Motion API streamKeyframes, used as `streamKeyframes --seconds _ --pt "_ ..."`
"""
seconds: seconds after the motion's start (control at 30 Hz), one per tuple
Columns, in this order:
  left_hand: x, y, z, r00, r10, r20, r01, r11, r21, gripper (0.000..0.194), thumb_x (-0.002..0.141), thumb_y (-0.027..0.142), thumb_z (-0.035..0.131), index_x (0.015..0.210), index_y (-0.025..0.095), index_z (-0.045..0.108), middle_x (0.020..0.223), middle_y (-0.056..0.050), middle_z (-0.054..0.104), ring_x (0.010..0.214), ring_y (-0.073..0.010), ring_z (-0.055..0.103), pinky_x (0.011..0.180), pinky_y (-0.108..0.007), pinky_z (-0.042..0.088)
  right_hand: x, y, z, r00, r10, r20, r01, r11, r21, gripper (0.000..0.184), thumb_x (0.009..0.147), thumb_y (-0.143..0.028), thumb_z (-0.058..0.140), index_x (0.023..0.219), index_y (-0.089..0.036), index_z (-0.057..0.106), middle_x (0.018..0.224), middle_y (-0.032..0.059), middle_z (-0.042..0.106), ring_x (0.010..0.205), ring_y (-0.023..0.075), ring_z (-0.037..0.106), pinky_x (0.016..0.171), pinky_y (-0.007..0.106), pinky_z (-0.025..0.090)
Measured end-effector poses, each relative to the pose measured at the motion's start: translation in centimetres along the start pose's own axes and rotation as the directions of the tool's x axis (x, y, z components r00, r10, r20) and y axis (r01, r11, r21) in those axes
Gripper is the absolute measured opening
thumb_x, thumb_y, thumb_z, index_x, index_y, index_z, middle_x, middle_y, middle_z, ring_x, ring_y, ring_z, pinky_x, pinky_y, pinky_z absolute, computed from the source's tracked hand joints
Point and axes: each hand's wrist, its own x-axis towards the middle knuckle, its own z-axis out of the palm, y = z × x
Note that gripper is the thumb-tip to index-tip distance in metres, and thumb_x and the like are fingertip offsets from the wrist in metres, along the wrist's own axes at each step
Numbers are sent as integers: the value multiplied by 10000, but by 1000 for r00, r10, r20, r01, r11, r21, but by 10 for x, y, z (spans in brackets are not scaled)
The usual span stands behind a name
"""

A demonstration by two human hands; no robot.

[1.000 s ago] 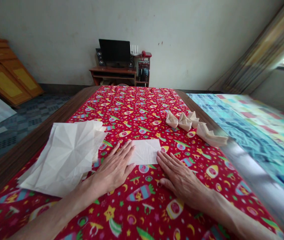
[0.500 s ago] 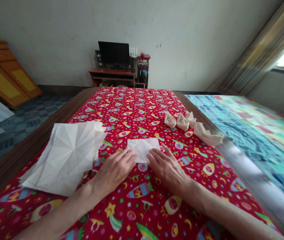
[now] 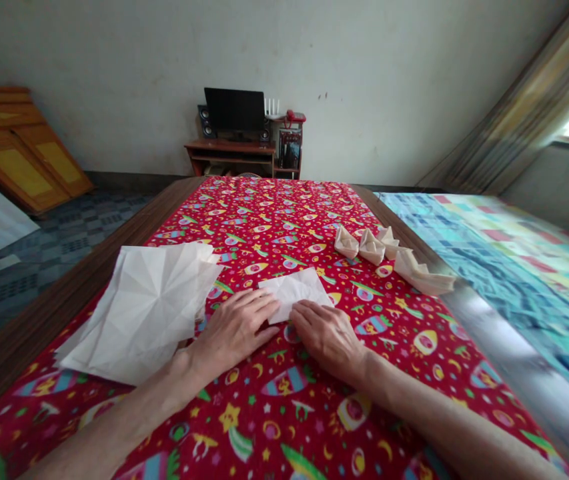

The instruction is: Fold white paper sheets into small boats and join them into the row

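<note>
A small folded sheet of white paper (image 3: 298,293) lies on the red patterned cloth, tilted slightly, its far edge rising to the right. My left hand (image 3: 239,323) rests with fingers stretched over the paper's left end, thumb apart from them. At the near right part of the paper is my right hand (image 3: 329,333), fingers bent together on its edge; the thumb is hidden. To the left is a stack of creased white paper sheets (image 3: 149,300). Several folded paper boats (image 3: 371,247) stand at the right, along with a nested row of folded paper pieces (image 3: 424,275).
The red cloth (image 3: 284,207) covers a brown wooden table (image 3: 134,233). Beyond its far end stands a desk with a monitor (image 3: 234,110), speakers and a red telephone (image 3: 294,117). A bed with a blue patchwork cover (image 3: 464,247) adjoins the right side.
The folded paper has turned a little, its right end swinging away from me. My left thumb has spread from the fingers, and my right fingers have curled in. The view has shifted slightly left.
</note>
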Motion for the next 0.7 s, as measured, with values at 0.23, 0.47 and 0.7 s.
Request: streamKeyframes --seconds 0.23,0.47,0.7 --pt "6 8 -2 988 147 -39 -143 985 95 236 917 96 385 1012 107 601 985 -104 685 934 -220 647 823 -363 512 4 -2 1 998 64 -8 -63 997 40 131 934 -218 454 975 -167 569 984 78 657 936 191 592 764 289 491" --pt "2 8 -7 986 152 -72 -153 988 -14 266 925 162 428 1131 151 595 1138 -75 657 1081 -199 590 943 -354 464 -8 8 1 991 -27 -130 44 991 129 215 925 -136 421 992 -144 625 1028 105 694 988 194 639 821 306 531" --pt "-10 -12 3 992 118 -50 -122 989 -86 316 915 178 441 1188 182 599 1236 -69 618 1190 -204 523 1001 -383 431 -25 23 -3 970 -111 -215 176 935 308 286 948 -183 402 1099 -181 646 1131 79 680 1103 177 608 908 315 521"
